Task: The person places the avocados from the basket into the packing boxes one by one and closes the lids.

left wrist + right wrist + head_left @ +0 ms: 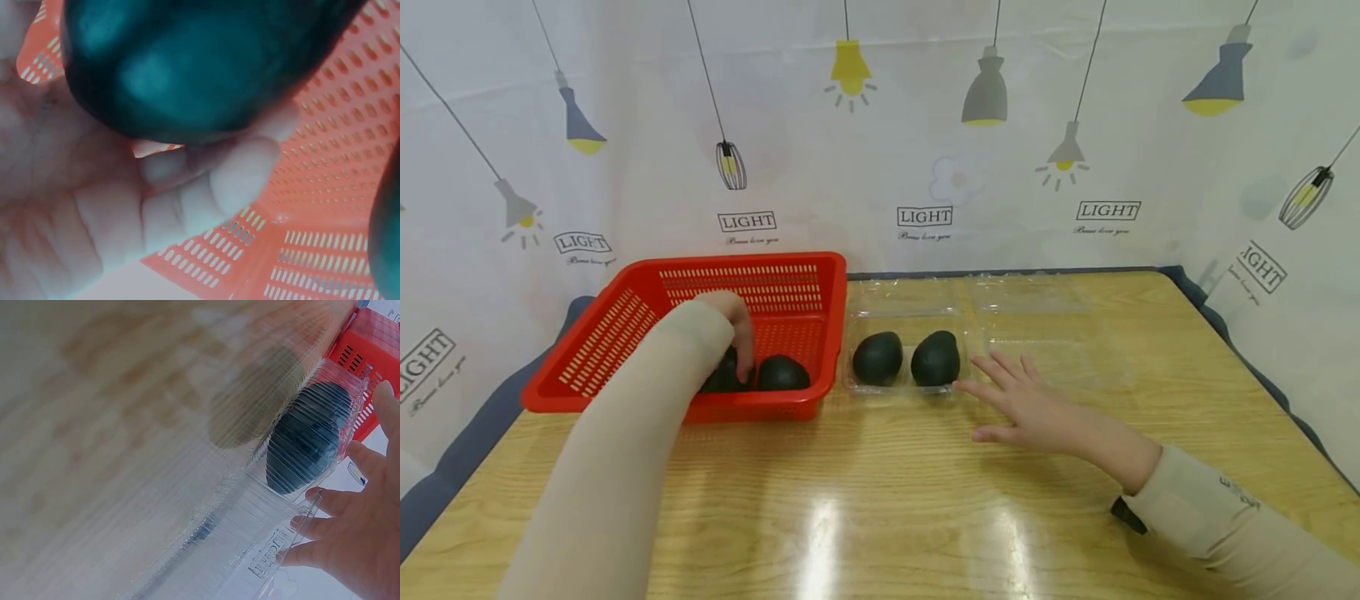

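My left hand (739,321) reaches down into the red basket (833,333) and holds a dark green avocado (187,75), its fingers curled beneath the fruit in the left wrist view. Beside it in the basket lies another avocado (784,374). Two more avocados, one on the left (877,359) and one on the right (936,359), sit side by side in a clear plastic container (906,298). At that container's right front corner, my right hand (1030,408) is spread with straight fingers, fingertips right at the clear plastic wall in the right wrist view.
Clear plastic (1037,333) extends to the right of the two avocados. Basket and container stand side by side at the back of the wooden table (865,500). Behind them hangs a white cloth (880,167) printed with lamps.
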